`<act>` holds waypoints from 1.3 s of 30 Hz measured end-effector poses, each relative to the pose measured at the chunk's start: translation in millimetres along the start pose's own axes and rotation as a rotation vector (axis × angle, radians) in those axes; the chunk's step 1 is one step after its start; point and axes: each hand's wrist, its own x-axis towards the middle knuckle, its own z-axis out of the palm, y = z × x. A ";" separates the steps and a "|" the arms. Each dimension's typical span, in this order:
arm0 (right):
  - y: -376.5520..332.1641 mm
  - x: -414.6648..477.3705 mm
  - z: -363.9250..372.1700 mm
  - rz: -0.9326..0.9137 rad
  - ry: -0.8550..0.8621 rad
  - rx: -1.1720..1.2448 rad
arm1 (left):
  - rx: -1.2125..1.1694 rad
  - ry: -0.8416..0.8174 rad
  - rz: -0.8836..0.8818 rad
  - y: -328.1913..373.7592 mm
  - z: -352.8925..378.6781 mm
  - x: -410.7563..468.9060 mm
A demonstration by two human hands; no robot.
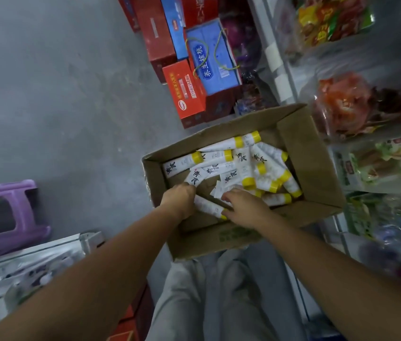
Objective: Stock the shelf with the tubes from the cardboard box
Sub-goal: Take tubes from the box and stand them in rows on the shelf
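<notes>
Presently, stocking looks barely under way or mid-run: no tube of this kind shows on the shelf (283, 77), and the stock remains in the cardboard box (301, 136). Item one, cardboard box: open-topped, flaps out, standing on the floor (59, 94), both hands inside it. Item two, tubes (218, 144): white bodies, black lettering, yellow caps, well over a dozen, lying loose and crossed in a heap just beyond both hands, thickest beyond the right hand; bare box bottom shows beneath the wrists. Item three, left hand (179, 201): back uppermost, fingers turned down among the tubes and hidden, so whether it grips one cannot be told. Item four, right hand (245, 208): fingers spread and bent over the heap, touching tubes, no pinch evident. Item five, single tube (208, 206): lies between the two hands, plain end under the left hand, capped end touching the right hand's fingers. Item six, shelf: to the outer side of the right hand, carrying clear snack bags (342, 107). Item seven, gift cartons (189, 92), red and blue, stacked well beyond the box. Item eight, purple stool (10, 212), well apart from the left hand. Remaining, by judgement: nearly all tubes.
</notes>
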 end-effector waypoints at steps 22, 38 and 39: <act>-2.4 84.2 83.1 0.042 -0.055 -0.019 | -0.175 0.119 -0.318 -18.3 63.0 67.3; -20.4 103.6 87.3 -0.022 0.071 -0.003 | -0.267 0.014 -0.328 -24.0 55.7 86.9; -23.4 105.2 88.0 -0.039 0.085 0.001 | -0.281 0.007 -0.331 -25.0 54.4 88.6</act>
